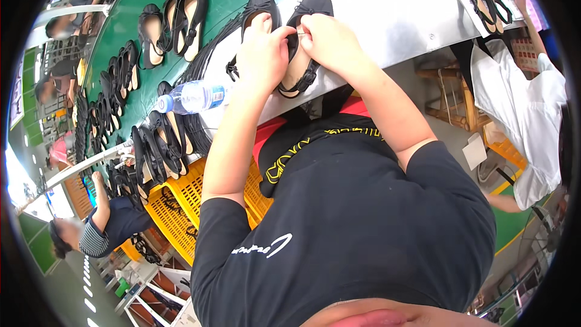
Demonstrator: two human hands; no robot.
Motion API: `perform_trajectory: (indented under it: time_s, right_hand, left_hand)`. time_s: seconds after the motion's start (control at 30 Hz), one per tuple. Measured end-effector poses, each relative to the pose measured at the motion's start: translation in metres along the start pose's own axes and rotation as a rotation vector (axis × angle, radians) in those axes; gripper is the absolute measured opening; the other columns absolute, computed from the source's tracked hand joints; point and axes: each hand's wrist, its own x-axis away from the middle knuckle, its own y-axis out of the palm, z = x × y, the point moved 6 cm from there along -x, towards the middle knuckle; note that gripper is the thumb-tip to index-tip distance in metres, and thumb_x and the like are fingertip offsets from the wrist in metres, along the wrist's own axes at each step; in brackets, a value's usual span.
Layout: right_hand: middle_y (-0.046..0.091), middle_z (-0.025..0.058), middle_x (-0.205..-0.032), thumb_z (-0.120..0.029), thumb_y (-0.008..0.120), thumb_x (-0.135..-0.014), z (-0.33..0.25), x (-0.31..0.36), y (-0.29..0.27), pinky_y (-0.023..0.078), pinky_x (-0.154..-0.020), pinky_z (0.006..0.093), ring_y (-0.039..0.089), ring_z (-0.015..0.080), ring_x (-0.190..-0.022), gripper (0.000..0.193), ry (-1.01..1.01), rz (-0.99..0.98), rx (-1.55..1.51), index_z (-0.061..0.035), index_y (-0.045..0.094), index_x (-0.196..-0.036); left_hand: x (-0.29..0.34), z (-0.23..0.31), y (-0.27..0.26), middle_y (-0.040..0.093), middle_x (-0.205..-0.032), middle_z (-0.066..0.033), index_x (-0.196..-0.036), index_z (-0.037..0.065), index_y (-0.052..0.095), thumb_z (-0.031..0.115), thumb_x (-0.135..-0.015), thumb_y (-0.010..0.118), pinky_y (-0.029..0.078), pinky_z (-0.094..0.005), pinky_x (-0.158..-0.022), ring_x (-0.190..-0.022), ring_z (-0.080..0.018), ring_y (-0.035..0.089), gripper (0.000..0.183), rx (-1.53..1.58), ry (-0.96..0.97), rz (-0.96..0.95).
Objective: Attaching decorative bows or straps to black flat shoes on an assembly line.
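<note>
Two black ballet flats with small bows stand side by side on the white work surface in front of me: a left shoe and a right shoe. My left hand is closed in a pinch at the inner edge of the right shoe, its knuckles covering much of the left one. Over the right shoe's opening, my right hand pinches too. A thin dark cord shows between the fingertips of both hands; its ends are hidden. The right shoe's ankle strap hangs toward me.
A water bottle lies by my left forearm, near a bundle of black cords. More black flats line the green table to the left. Yellow crates stand below. Co-workers sit left and right, one in white.
</note>
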Motion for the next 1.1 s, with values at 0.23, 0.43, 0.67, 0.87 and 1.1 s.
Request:
perform_trajectory:
  time_s: [0.23, 0.43, 0.67, 0.87, 1.1]
  right_hand:
    - [0.075, 0.016, -0.099, -0.014, 0.064, -0.095, -0.005, 0.002, 0.003, 0.061, -0.085, 0.0493, 0.075, 0.0375, -0.098, 0.012, 0.006, -0.017, 0.084, -0.0055, 0.07, -0.1]
    - [0.075, 0.0161, -0.1, -0.012, 0.064, -0.096, -0.019, 0.002, 0.012, 0.062, -0.084, 0.0474, 0.077, 0.0366, -0.098, 0.01, -0.032, -0.027, 0.171, -0.0056, 0.071, -0.101]
    - [0.073, 0.0139, -0.104, -0.018, 0.066, -0.1, -0.006, 0.005, 0.017, 0.061, -0.084, 0.0476, 0.076, 0.0357, -0.097, 0.013, 0.006, -0.003, 0.138, -0.0074, 0.074, -0.1]
    - [0.07, 0.007, -0.1, -0.027, 0.071, -0.099, -0.01, 0.013, 0.012, 0.059, -0.082, 0.0447, 0.073, 0.0312, -0.096, 0.016, 0.02, 0.082, 0.116, -0.016, 0.082, -0.104]
    - [0.071, 0.0084, -0.103, -0.028, 0.071, -0.1, -0.01, 0.011, 0.011, 0.059, -0.084, 0.0463, 0.073, 0.032, -0.098, 0.017, 0.096, 0.032, 0.125, -0.0169, 0.082, -0.106]
  left_hand:
    - [0.004, -0.006, 0.008, 0.064, -0.145, -0.0141, -0.112, 0.027, 0.085, 0.023, -0.093, 0.078, 0.059, -0.0448, -0.099, -0.123, -0.0345, 0.07, 0.021, 0.093, -0.053, 0.054]
    - [0.006, -0.014, 0.011, 0.068, -0.141, -0.0079, -0.108, 0.027, 0.086, 0.029, -0.092, 0.081, 0.06, -0.0431, -0.095, -0.114, -0.03, 0.074, 0.017, 0.113, -0.118, 0.07]
    - [0.006, -0.008, 0.004, 0.07, -0.136, -0.0073, -0.104, 0.026, 0.087, 0.031, -0.091, 0.082, 0.061, -0.0424, -0.092, -0.112, -0.0303, 0.074, 0.015, 0.065, -0.099, 0.106]
    - [0.012, -0.003, 0.006, 0.072, -0.121, -0.0066, -0.095, 0.023, 0.086, 0.025, -0.086, 0.085, 0.061, -0.0438, -0.085, -0.101, -0.0294, 0.074, 0.01, 0.006, 0.033, 0.281]
    - [0.01, 0.002, 0.007, 0.068, -0.113, -0.0102, -0.099, 0.014, 0.081, 0.016, -0.09, 0.079, 0.055, -0.0423, -0.091, -0.103, -0.0321, 0.066, 0.009, -0.003, 0.142, 0.321]
